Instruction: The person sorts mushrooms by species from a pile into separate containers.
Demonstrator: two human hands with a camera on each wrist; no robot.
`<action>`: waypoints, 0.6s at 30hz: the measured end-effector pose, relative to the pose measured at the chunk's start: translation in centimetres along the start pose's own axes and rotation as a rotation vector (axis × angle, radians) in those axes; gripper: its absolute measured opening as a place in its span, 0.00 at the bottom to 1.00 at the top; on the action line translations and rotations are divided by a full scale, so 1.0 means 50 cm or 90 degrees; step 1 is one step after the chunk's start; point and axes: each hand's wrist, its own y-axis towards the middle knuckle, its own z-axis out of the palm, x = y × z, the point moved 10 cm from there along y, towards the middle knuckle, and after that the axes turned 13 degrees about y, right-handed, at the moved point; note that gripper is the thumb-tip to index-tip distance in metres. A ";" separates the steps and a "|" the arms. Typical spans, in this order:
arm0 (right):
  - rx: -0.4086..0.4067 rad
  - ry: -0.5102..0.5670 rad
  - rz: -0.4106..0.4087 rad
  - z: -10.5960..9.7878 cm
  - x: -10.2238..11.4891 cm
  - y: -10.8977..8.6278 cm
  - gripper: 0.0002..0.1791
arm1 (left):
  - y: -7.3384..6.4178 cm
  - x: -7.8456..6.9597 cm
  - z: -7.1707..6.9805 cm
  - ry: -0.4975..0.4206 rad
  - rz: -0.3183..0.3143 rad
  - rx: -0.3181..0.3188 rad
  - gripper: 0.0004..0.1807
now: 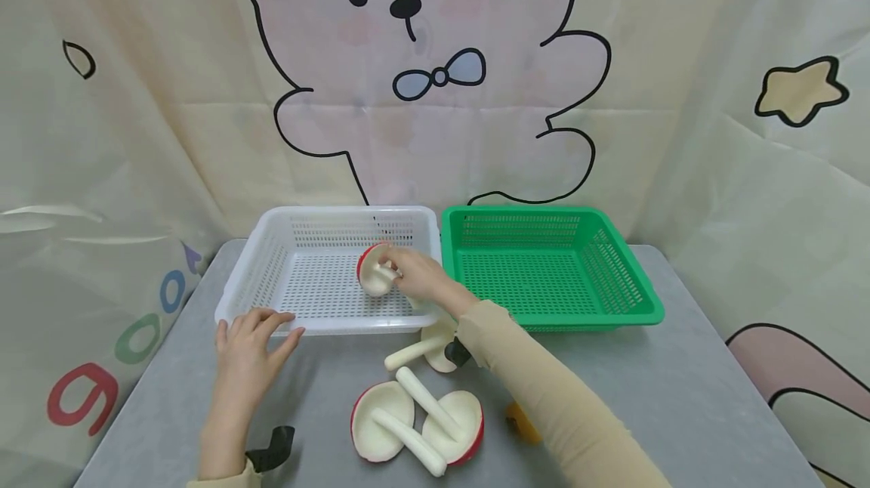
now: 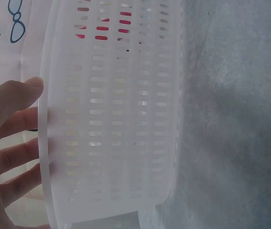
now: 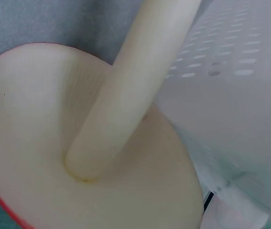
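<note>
My right hand (image 1: 414, 273) pinches a toy mushroom (image 1: 372, 276) over the right part of the white basket (image 1: 234, 284). The mushroom's pale underside faces me, its red rim shows on the left, and my fingers partly cover its stem. My left hand (image 1: 248, 356) holds the basket's front left rim, with the thumb on the near side and fingers reaching over the edge. Red patches show through the slots of the basket wall (image 2: 116, 191). Another mushroom (image 3: 25, 129) lies in front of the basket, partly behind my right wrist.
Two mushrooms with red-edged caps (image 1: 384, 401) lie on the grey table (image 1: 326, 397), stems crossing. A green basket (image 1: 632, 318) stands right beside the white one. Something orange (image 1: 523, 424) shows partly under my right sleeve. A printed curtain (image 1: 652, 133) hangs behind.
</note>
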 end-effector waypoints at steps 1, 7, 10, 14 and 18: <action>0.002 -0.004 0.002 0.003 -0.001 0.000 0.23 | 0.000 0.000 0.000 0.000 0.000 -0.001 0.15; -0.009 -0.036 0.014 0.013 -0.008 0.005 0.21 | -0.001 0.000 0.002 0.001 -0.003 0.000 0.15; -0.023 -0.038 0.019 0.013 -0.009 0.005 0.20 | -0.001 0.000 0.002 0.000 -0.007 0.003 0.15; -0.034 -0.054 0.013 0.013 -0.005 0.003 0.18 | 0.000 0.000 0.001 0.003 -0.010 0.003 0.15; -0.044 -0.087 -0.010 0.009 0.012 -0.001 0.16 | 0.000 0.000 0.000 0.006 -0.010 0.002 0.15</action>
